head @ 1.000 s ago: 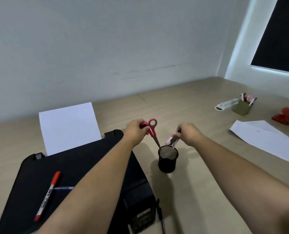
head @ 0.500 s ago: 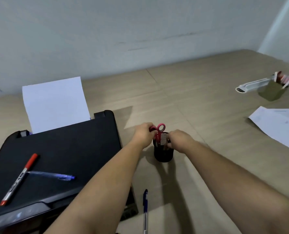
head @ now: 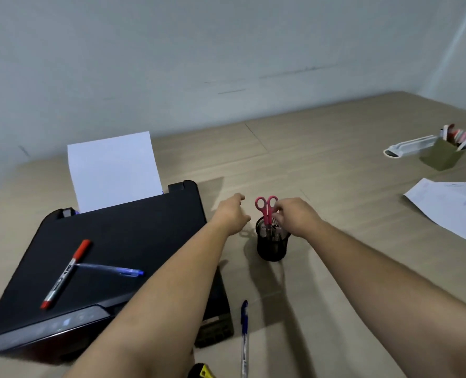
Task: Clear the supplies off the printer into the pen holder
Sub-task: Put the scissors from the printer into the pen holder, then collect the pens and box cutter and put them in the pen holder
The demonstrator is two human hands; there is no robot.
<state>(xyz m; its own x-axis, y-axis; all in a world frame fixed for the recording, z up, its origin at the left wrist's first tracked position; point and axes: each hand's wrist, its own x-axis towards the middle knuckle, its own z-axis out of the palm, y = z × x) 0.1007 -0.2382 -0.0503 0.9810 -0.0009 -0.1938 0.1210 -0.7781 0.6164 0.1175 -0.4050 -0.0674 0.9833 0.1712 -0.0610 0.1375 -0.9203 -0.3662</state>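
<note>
The left hand (head: 230,214), fingers loose and empty, is nearer the marker (head: 66,274) at lower left, lying diagonally; the right hand (head: 294,216) pinches something unclear inside the pen holder (head: 271,248).

pen holder (head: 271,246) under the right hand (head: 297,218): black wire mesh, matt. scissors (head: 266,208) in it: pink glossy plastic handles. printer (head: 112,241) left of the left hand (head: 232,214): black plastic, matt lid, glossier front panel. sheet (head: 112,170) behind it: plain white paper, smooth. table (head: 335,165): pale wood-grain finish, matt, smooth.
</note>
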